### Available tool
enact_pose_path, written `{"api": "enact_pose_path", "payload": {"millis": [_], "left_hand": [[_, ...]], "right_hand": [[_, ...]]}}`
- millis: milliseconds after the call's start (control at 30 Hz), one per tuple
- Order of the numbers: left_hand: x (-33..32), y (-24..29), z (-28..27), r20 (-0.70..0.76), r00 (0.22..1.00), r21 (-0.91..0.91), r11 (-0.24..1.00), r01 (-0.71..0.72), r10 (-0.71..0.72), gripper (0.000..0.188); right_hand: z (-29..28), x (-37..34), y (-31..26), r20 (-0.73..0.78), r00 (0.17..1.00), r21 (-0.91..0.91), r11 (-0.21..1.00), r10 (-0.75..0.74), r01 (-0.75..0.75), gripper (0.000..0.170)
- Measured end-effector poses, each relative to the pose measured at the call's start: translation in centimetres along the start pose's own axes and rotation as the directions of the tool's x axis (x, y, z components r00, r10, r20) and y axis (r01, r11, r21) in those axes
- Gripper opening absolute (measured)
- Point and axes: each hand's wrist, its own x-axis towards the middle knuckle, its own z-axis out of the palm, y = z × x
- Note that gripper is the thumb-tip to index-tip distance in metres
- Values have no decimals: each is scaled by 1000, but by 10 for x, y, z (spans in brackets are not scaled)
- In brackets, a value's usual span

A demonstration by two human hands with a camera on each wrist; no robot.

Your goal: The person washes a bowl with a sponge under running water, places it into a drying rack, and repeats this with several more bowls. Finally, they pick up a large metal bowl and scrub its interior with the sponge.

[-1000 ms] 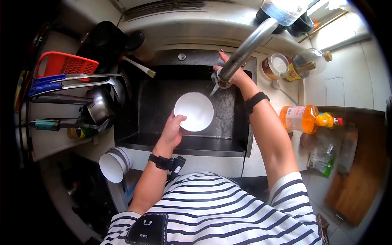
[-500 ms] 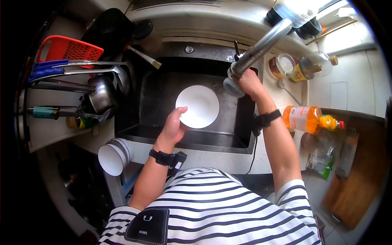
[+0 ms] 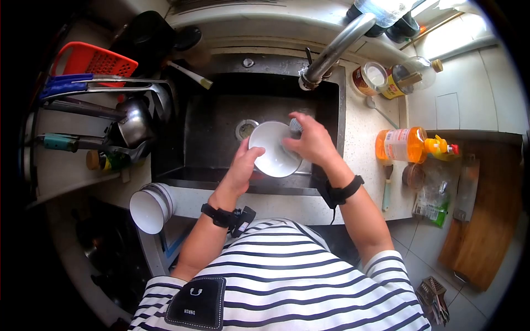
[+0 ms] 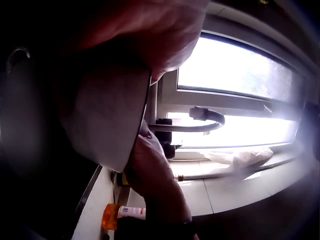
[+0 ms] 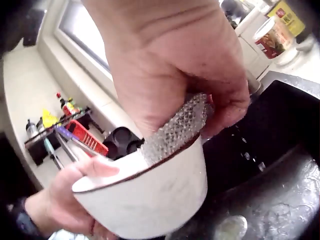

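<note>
The head view shows us a white bowl (image 3: pixel 271 157) with a thin dark rim, which is held above the black sink (image 3: pixel 212 146). At about 8 o'clock of this bowl is the left hand (image 3: pixel 237 172); it grips the bowl, with the thumb over the rim. Between 2 and 3 o'clock is the right hand (image 3: pixel 316 142). In the right wrist view we see that its bent fingers hold a grey mesh scrubber (image 5: pixel 175 131), which lies against the rim and reaches inside. In the head view, again counting from the bowl, we find the drain (image 3: pixel 246 130) near at 10 o'clock, the metal faucet (image 3: pixel 338 48) at 1 o'clock, the orange detergent bottle (image 3: pixel 397 145) at 3 o'clock, the striped shirt (image 3: pixel 287 265) at 6 o'clock, and the stacked bowls (image 3: pixel 148 212) at 8 o'clock, well apart.
</note>
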Motion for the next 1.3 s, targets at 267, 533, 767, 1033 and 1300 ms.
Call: {"api": "enact_pose_path", "payload": {"millis": [267,533,767,1033,1300], "left_hand": [[-5,-15,8,-97,991,70,994,-81,87,68],[-4,-28,12,-39,986,186,971,-153,163,76],[-24,-21,21,-2,999,298,954,-43,46,77],[0,-30,16,-114,940,198,934,-297,323,74],[-8,-29,16,-11,963,438,867,-237,269,77]], "right_hand": [[10,-25,-15,-92,989,-67,990,120,-126,83],[31,-28,-3,-58,990,-170,976,129,-137,60],[14,-17,-17,86,964,-313,912,-253,267,33],[49,-17,9,-193,955,161,967,227,-197,30],[35,-22,-15,-172,976,-177,979,-135,104,44]]}}
